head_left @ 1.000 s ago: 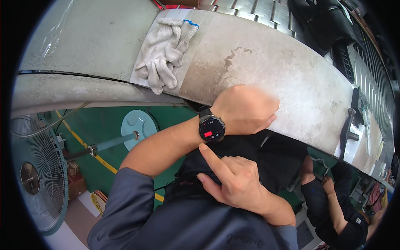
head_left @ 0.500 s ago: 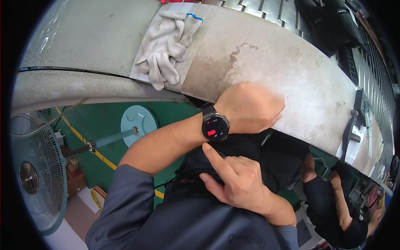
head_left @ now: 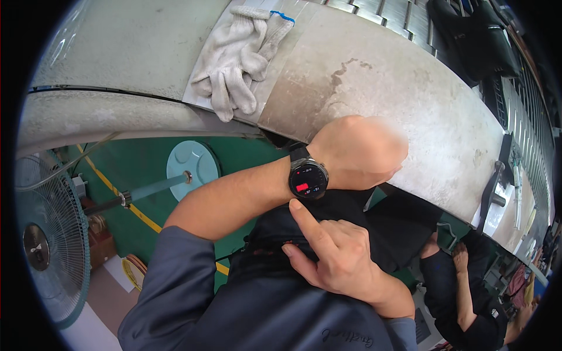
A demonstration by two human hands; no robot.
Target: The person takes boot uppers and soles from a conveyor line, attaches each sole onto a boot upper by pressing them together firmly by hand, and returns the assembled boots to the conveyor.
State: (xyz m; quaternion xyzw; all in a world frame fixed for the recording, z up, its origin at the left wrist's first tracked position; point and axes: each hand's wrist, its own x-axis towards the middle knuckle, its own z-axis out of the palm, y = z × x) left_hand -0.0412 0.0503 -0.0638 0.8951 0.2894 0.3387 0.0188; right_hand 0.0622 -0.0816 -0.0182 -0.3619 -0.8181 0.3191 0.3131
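Note:
My left forearm lies across in front of me, a round black smartwatch (head_left: 308, 179) with a lit red-and-white display strapped to its wrist. Past the watch, my left hand (head_left: 360, 149) is closed in a fist, back of the hand up, over the near edge of the worktop; its fingertips curl out of sight. My right hand (head_left: 336, 251) holds nothing. Its index finger points at the lower left rim of the watch, the thumb stands apart and the other fingers are bent. Whether the fingertip touches the watch I cannot tell.
White knitted gloves (head_left: 234, 64) lie on the stained worktop (head_left: 410, 99) at the far left. A slatted metal conveyor (head_left: 398, 14) runs behind. At left stand a fan (head_left: 52, 245) and a light-blue round stool (head_left: 190, 167). Another person (head_left: 462, 281) sits at lower right.
The view has shifted slightly, so the gloves sit a little higher and both hands slightly further right. My right index finger still points at the watch, and neither hand has changed its shape.

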